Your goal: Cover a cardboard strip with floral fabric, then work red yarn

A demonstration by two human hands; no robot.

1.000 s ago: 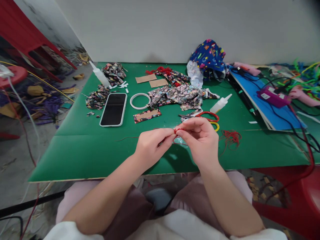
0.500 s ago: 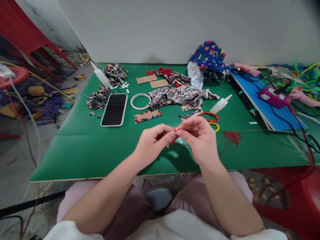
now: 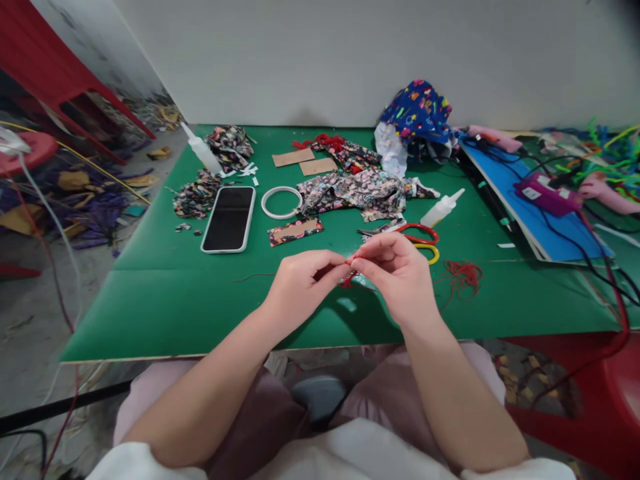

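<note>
Fingertip to fingertip over the front of the table, my left hand (image 3: 305, 283) and my right hand (image 3: 399, 277) both pinch red thread (image 3: 349, 280). The thread's finer detail is hidden by my fingers. A thin strand trails leftward from my left hand across the green surface. Just beyond my right hand lie scissors (image 3: 423, 233) with one red and one yellow handle loop. To its right is a loose tangle of red thread (image 3: 464, 277). A floral fabric strip with a brown card piece (image 3: 296, 231) lies beyond my left hand.
On the green table (image 3: 175, 313) are a phone (image 3: 229, 220), a white ring (image 3: 281, 203), crumpled floral fabric (image 3: 355, 193), brown cards (image 3: 293, 157) and squeeze bottles (image 3: 443, 208). Blue patterned cloth (image 3: 417, 117) rests against the back wall. Cables cross a blue folder (image 3: 545, 213) at right.
My left hand has shifted slightly left and down, and my right fingers have closed in a little on the thread. Everything else on the table stays put.
</note>
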